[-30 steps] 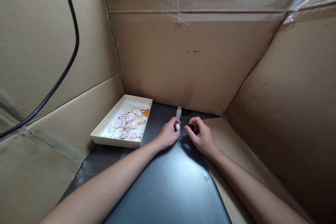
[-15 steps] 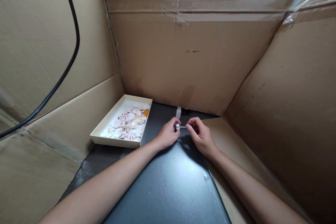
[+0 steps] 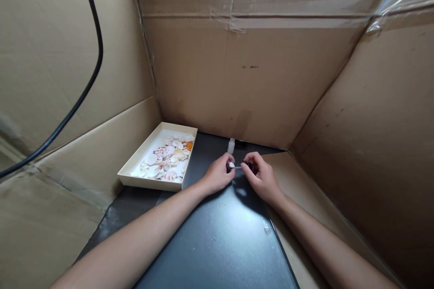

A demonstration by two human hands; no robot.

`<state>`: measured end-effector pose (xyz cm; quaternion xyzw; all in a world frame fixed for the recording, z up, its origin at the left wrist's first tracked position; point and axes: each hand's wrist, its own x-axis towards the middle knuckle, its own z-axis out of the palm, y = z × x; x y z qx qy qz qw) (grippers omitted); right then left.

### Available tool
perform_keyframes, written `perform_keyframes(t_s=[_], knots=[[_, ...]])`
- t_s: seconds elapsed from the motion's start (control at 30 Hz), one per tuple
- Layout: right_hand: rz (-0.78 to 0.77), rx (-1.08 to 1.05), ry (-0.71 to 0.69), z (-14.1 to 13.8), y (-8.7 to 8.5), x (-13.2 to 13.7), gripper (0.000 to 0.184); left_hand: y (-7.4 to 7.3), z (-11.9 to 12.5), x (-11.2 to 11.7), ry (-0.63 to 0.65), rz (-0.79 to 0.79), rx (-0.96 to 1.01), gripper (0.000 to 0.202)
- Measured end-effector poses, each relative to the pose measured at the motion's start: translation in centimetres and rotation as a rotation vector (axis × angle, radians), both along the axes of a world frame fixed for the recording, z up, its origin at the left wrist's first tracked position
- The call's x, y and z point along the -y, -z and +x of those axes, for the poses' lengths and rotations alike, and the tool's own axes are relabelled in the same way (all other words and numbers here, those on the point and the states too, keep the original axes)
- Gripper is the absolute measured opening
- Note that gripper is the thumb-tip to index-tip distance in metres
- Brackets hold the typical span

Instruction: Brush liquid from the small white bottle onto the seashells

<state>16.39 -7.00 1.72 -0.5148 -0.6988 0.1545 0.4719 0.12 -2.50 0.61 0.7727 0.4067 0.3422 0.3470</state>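
Small white piece (image 3: 232,165) in the left grip (image 3: 219,173)

we hold a small white rounded piece (image 3: 232,165) and, roughly level beside it, a thin dark-handled applicator (image 3: 238,167), a pale clear-necked bottle (image 3: 231,146) standing just beyond.

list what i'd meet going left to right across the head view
Black cable → shell tray → left hand → thin rod → right hand → right-hand cardboard wall.
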Motion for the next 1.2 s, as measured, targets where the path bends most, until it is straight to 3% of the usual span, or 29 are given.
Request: perform_keyframes(t_s=[0.13,0.33,0.73,1.2], knots=[[0.029,0.027,0.055,-0.03,0.0,-0.03,0.014,-0.06,-0.02,0.16,0.027,0.019,-0.041,0.016],[0.003,-0.022,-0.009,0.08,-0.1,0.11,0.012,0.16,-0.07,0.08,0.05,0.049,-0.074,0.014],[0.02,-0.008,0.065,-0.07,-0.25,0.06,0.016,-0.03,0.03,-0.13,-0.013,0.001,0.081,0.014],[0.037,0.006,0.062,-0.03,-0.11,-0.05,0.014,-0.22,0.04,-0.01,-0.012,-0.017,0.079,0.015]])
